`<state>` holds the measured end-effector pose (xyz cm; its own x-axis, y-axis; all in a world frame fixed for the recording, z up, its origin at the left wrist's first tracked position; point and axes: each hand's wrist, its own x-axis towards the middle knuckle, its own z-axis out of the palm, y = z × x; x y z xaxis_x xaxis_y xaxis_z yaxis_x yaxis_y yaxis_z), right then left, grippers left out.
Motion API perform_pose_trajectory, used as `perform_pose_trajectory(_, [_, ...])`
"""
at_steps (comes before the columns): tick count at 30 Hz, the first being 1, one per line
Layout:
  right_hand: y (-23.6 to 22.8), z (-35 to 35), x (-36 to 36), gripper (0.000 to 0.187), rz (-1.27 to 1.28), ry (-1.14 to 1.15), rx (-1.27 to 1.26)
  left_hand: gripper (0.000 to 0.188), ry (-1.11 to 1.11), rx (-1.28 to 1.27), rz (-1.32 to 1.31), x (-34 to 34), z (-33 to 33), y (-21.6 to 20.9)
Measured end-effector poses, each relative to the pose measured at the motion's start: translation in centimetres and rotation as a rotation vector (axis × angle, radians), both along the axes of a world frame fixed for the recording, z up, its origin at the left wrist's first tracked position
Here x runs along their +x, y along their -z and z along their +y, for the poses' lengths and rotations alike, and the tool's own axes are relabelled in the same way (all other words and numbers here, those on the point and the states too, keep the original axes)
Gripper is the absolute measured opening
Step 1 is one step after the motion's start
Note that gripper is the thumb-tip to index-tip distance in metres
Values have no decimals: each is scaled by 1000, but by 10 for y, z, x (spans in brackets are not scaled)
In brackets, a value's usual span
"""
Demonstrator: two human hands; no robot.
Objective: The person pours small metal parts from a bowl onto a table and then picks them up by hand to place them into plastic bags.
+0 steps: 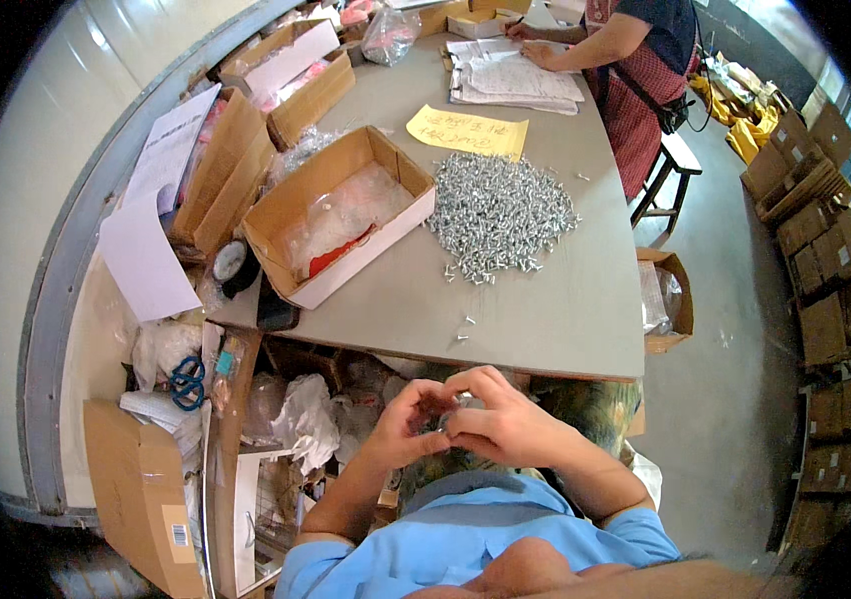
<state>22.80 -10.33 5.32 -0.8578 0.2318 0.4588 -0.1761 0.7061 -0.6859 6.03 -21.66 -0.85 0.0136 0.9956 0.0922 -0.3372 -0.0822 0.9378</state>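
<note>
My left hand [413, 423] and my right hand [497, 419] meet in front of my body, just off the table's near edge. Their curled fingers close round a small clear plastic bag [463, 402], mostly covered by them; its contents are hard to make out. Beyond my hands, a few loose screws [464, 321] lie close to the table edge. Farther up spreads a large heap of small silver screws [500, 215]. Left of the heap stands an open cardboard box [345, 280], with clear plastic bags [350, 210] and a red strip inside.
A yellow paper [467, 132] touches the heap's far side. At the far end, another person's hands [535, 48] write on papers [515, 75]. A tape roll [234, 266], blue-handled scissors [187, 382] and cartons crowd the left. A stool [680, 155] and stacked cartons [825, 260] stand right.
</note>
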Motion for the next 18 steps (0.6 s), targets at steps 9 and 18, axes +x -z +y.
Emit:
perform_pose_trajectory(9, [8, 5, 13, 14, -150, 197, -221, 7, -260, 219, 710, 10, 15, -24])
perform_pose_trajectory(18, [19, 19, 7, 7, -38, 169, -164, 11, -252, 234, 947, -1, 37, -48])
